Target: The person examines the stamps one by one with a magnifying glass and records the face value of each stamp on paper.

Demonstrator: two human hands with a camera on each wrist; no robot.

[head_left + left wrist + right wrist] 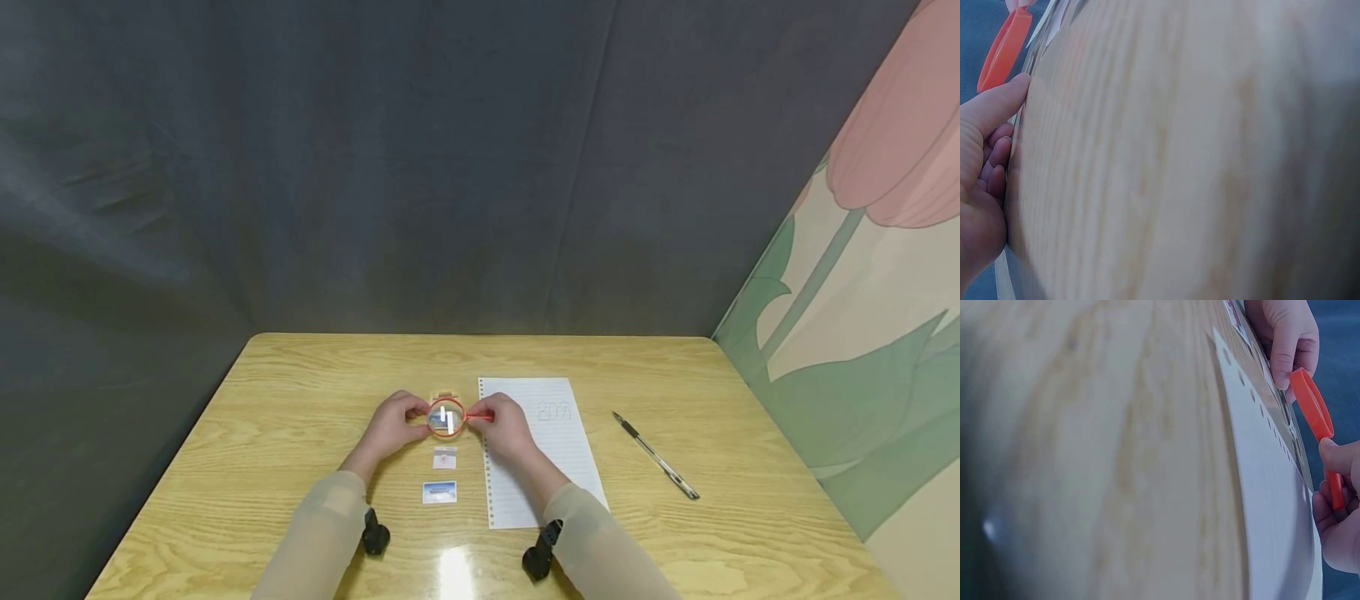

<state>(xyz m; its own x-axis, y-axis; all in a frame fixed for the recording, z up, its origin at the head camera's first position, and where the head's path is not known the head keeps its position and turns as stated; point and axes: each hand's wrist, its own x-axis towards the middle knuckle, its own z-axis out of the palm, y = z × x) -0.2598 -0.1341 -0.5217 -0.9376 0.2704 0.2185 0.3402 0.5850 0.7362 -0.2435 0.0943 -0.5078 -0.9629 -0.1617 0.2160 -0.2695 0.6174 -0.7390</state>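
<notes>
At lower centre of the frame, the right hand (pixel 504 423) is gripping the magnifier (pixel 447 419) by its handle (pixel 475 417), seemingly leaving the lens (pixel 442 426) uncovered, while the left hand (pixel 395 422) is resting beside, its grasp unclear.

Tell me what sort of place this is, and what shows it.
Probably an indoor tabletop workspace, perhaps screened off for recording: a light wood-grain table, a dark blue-grey fabric-like backdrop behind it, and a wall covering with large pink-and-green flowers on the right.
</notes>
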